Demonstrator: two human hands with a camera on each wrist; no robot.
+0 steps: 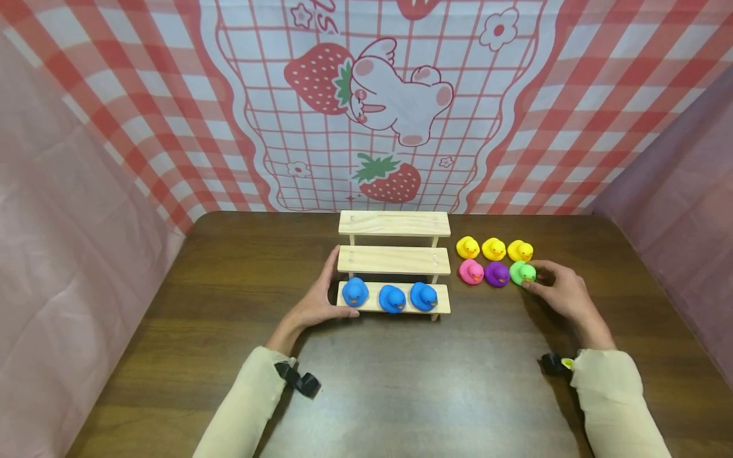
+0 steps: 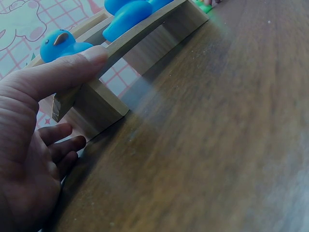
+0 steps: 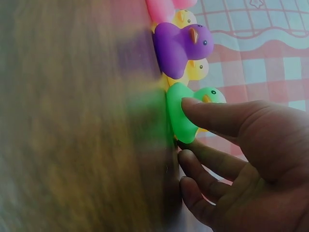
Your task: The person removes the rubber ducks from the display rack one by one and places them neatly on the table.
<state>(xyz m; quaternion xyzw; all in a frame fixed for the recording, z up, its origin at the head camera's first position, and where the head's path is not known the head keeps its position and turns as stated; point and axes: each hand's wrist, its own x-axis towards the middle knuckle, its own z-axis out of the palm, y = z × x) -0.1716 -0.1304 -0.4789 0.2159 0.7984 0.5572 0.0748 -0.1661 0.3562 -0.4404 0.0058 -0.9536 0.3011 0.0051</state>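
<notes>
A three-step wooden stand (image 1: 394, 259) sits on the table, with blue rubber ducks (image 1: 355, 292) on its lowest step: three in a row. My left hand (image 1: 316, 304) holds the stand's left end, thumb along the front edge of the low step (image 2: 82, 101) and the other fingers beside the end. To the right of the stand, my right hand (image 1: 564, 292) pinches a green rubber duck (image 3: 181, 116) between thumb and fingers, low at the tabletop. A purple duck (image 1: 497, 274) and a pink duck (image 1: 471, 271) stand to its left in the same row.
Three yellow ducks (image 1: 494, 249) form a row behind the pink, purple and green ones. The middle step (image 1: 394, 259) and top step (image 1: 394, 223) hold no ducks. A checked strawberry cloth (image 1: 401, 159) hangs behind the brown table (image 1: 412, 381).
</notes>
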